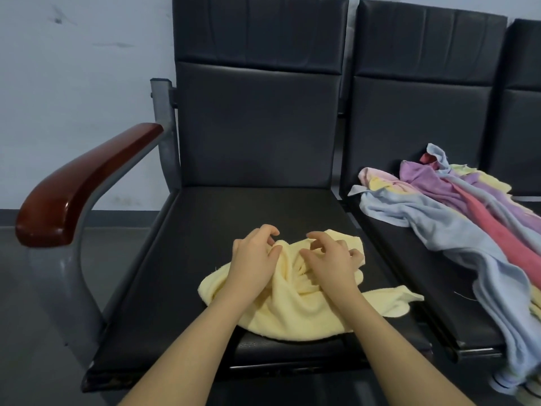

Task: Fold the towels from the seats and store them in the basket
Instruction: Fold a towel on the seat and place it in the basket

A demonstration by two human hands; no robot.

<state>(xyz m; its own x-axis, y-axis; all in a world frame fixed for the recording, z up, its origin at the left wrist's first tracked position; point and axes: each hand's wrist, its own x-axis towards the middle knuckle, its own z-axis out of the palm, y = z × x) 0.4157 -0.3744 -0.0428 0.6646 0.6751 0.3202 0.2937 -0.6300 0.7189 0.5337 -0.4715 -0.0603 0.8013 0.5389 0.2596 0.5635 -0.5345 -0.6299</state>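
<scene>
A crumpled pale yellow towel (pixel 295 306) lies on the front half of the black seat (pixel 187 259) before me. My left hand (pixel 253 259) sits on its left part, with curled fingers and thumb pinching a raised ridge of cloth. My right hand (pixel 330 262) is just beside it, fingers curled like a claw into the bunched folds. A heap of towels (pixel 456 218) in blue, pink, purple and yellow lies across the neighbouring seat (pixel 389 238) on the right, one blue end hanging over its front edge. No basket is in view.
A red-brown wooden armrest (pixel 79 186) on a grey metal frame stands at the left of my seat. Black backrests (pixel 257 121) rise behind both seats. A third seat (pixel 524 112) shows at the far right edge. Grey floor lies to the left.
</scene>
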